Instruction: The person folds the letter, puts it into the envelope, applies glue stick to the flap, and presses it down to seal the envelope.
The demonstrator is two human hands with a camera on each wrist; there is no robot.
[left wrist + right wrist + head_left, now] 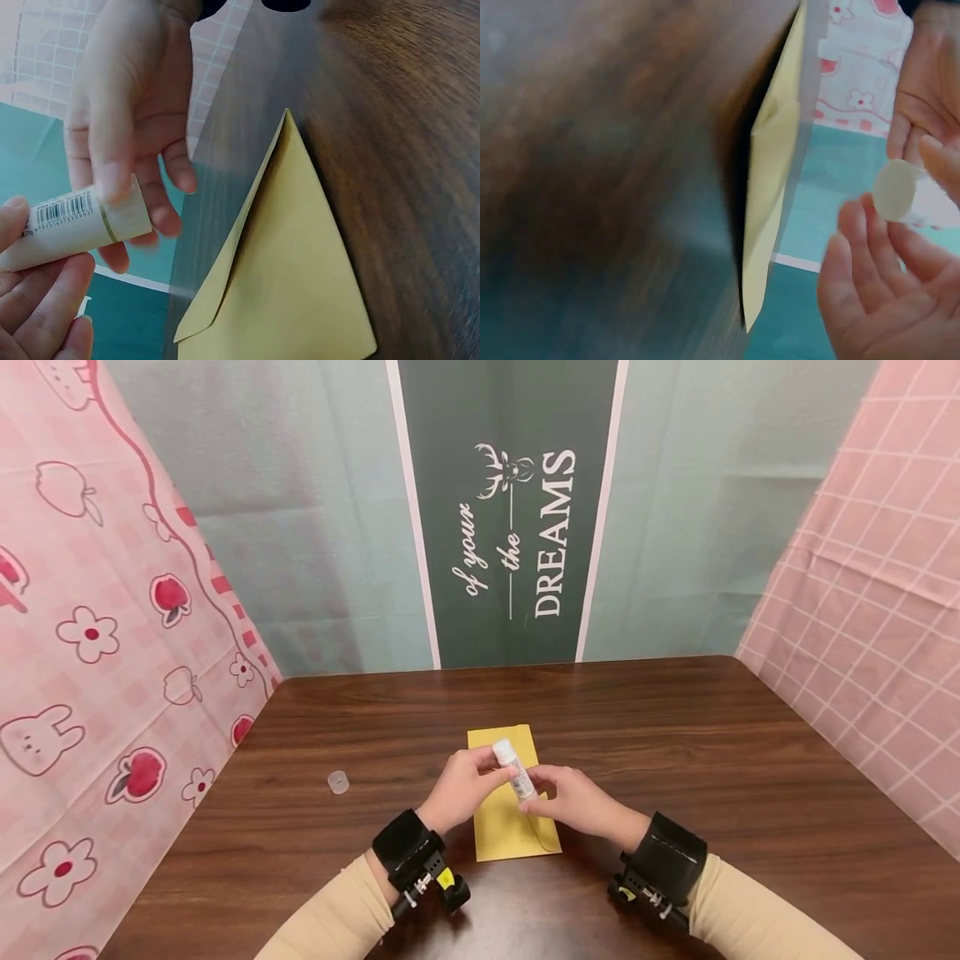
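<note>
A white glue stick (517, 770) with a barcode on its side is between my two hands, tilted above a yellow envelope (498, 833). My left hand (461, 792) grips the tube with thumb and fingers. At the tube's other end, past a groove line, my right hand (576, 800) pinches, its thumb (112, 176) on top and fingers curving behind. In the right wrist view the glue stick's round white end (895, 190) shows between the hands. The envelope lies on the table, with the flap's edge slightly raised in the left wrist view.
A small translucent cap (338, 782) sits on the dark wooden table (645, 727), left of my left hand. Curtains with prints enclose the table: pink ones (870, 577) at the sides, a green one (292, 518) at the back.
</note>
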